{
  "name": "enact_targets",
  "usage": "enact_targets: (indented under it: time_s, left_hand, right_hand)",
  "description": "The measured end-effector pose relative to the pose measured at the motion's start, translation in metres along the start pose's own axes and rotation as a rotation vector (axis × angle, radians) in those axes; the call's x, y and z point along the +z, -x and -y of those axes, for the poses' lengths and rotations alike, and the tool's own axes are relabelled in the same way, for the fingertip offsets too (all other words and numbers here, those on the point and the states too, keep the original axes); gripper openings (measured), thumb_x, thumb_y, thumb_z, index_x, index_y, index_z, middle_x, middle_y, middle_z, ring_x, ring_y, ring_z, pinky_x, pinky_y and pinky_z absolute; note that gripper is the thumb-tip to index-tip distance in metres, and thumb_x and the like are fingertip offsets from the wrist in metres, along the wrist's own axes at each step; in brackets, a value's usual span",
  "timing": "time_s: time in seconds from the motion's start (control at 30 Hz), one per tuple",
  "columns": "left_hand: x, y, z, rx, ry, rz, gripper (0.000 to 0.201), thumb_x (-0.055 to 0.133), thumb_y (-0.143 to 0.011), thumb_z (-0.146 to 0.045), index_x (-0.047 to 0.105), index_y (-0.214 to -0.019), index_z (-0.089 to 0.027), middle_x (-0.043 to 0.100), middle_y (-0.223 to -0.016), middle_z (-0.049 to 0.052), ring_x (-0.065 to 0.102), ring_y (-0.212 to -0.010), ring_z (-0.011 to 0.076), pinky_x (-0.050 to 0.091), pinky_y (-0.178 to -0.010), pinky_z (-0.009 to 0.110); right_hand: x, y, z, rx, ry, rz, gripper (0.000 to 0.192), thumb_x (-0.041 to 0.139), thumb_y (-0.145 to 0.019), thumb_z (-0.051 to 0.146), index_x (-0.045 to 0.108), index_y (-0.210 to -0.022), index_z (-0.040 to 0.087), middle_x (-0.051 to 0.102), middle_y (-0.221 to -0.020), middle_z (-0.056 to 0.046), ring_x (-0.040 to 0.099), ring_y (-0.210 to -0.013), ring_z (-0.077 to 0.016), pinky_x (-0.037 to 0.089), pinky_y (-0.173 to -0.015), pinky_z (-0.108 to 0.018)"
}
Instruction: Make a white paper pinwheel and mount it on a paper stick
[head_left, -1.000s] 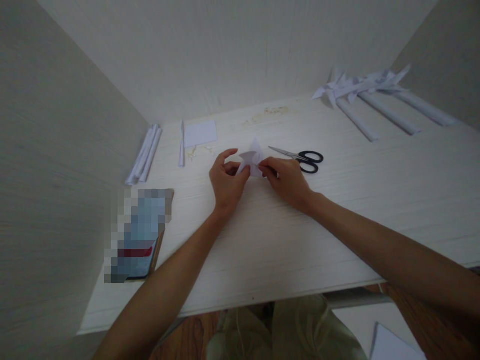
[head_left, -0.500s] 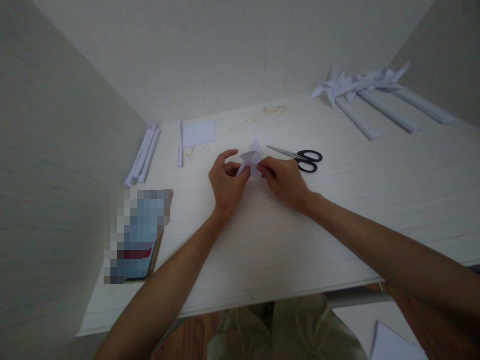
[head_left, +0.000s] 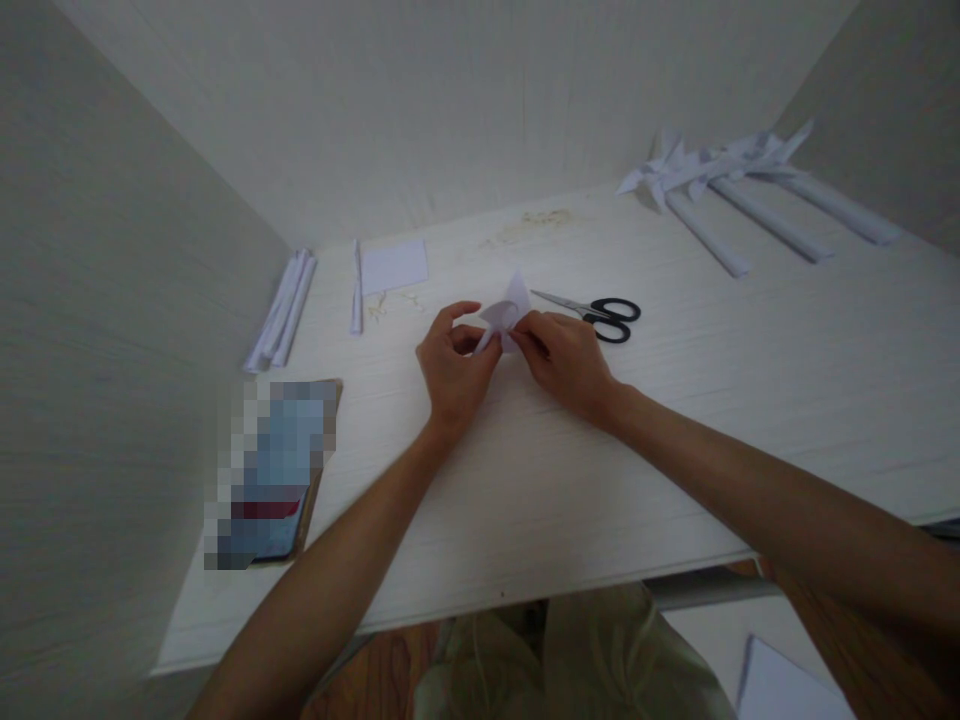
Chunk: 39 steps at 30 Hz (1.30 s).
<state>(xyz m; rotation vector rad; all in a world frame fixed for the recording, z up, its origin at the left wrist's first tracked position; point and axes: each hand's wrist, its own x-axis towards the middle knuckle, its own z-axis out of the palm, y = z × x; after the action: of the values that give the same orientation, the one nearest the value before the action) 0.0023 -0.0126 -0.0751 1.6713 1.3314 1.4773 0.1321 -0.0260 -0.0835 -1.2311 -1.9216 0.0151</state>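
Note:
Over the middle of the white table, my left hand (head_left: 457,365) pinches a white paper pinwheel (head_left: 517,292) between thumb and fingers, its index finger raised and bent. On the pinwheel's other side, the fingertips of my right hand (head_left: 566,362) are closed on it near its centre. One paper blade curls over and another points up and away from me. Whether the right fingers hold anything small besides the paper is hidden. Black-handled scissors (head_left: 611,312) lie just beyond my right hand, blades pointing left.
Rolled paper sticks (head_left: 283,310) lie at the far left, near a single thin roll (head_left: 356,290) and a paper square (head_left: 395,267). A phone (head_left: 281,470) rests by my left forearm. Several folded paper pinwheels (head_left: 720,168) with paper sticks (head_left: 772,222) lie back right.
My right hand has shifted slightly at the pinwheel, and the upright blade now stands more pointed and opened out. Both hands keep their grip. The view has moved a little.

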Motion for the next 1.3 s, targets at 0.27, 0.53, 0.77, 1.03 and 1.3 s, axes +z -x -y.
enact_targets:
  time_s: [0.27, 0.53, 0.77, 1.03, 1.3]
  left_hand:
    - [0.0002, -0.0008, 0.0, -0.014, 0.025, 0.004, 0.032, 0.063, -0.057, -0.009, 0.054, -0.086, -0.016, 0.061, -0.053, -0.007, 0.058, -0.047, 0.0077, 0.043, -0.045, 0.015]
    - [-0.0009, -0.0015, 0.0015, -0.018, 0.017, -0.022, 0.032, 0.062, -0.058, -0.009, 0.053, -0.087, -0.017, 0.06, -0.053, -0.007, 0.057, -0.046, 0.0075, 0.042, -0.045, 0.015]
    - [-0.0018, -0.0021, 0.0006, -0.009, -0.01, -0.047, 0.031, 0.063, -0.058, -0.01, 0.053, -0.086, -0.018, 0.06, -0.053, -0.006, 0.058, -0.048, 0.0083, 0.041, -0.044, 0.015]
    - [-0.0024, -0.0035, 0.0006, -0.031, -0.012, -0.083, 0.029, 0.063, -0.058, -0.01, 0.053, -0.084, -0.017, 0.059, -0.053, -0.007, 0.057, -0.047, 0.0081, 0.04, -0.043, 0.015]
    - [0.0002, -0.0017, 0.0014, -0.016, 0.005, -0.038, 0.032, 0.063, -0.057, -0.01, 0.052, -0.087, -0.018, 0.06, -0.053, -0.007, 0.057, -0.047, 0.0081, 0.042, -0.045, 0.016]
  right_hand:
    - [0.0005, -0.0007, -0.0021, -0.024, -0.103, -0.047, 0.011, 0.048, -0.078, 0.015, 0.053, -0.067, 0.016, 0.054, -0.062, -0.001, 0.046, -0.056, -0.0103, 0.036, -0.054, -0.022]
    - [0.0003, -0.0013, -0.0056, -0.046, -0.239, -0.053, 0.014, 0.052, -0.073, 0.01, 0.058, -0.062, 0.016, 0.061, -0.064, -0.001, 0.054, -0.058, -0.0106, 0.04, -0.056, -0.022]
    - [0.0002, -0.0013, -0.0032, -0.052, -0.228, -0.07, 0.014, 0.051, -0.073, 0.01, 0.062, -0.073, 0.017, 0.066, -0.071, -0.002, 0.06, -0.066, -0.0131, 0.045, -0.063, -0.025]
    - [0.0015, 0.0007, -0.0049, 0.092, -0.172, -0.007, 0.015, 0.054, -0.079, 0.026, 0.063, -0.073, 0.016, 0.066, -0.064, -0.002, 0.058, -0.056, -0.0119, 0.041, -0.055, -0.022]
    - [-0.0013, -0.0001, -0.0014, 0.068, -0.002, -0.005, 0.032, 0.046, -0.084, 0.034, 0.054, -0.059, 0.015, 0.051, -0.054, 0.001, 0.043, -0.05, -0.0095, 0.029, -0.051, -0.024]
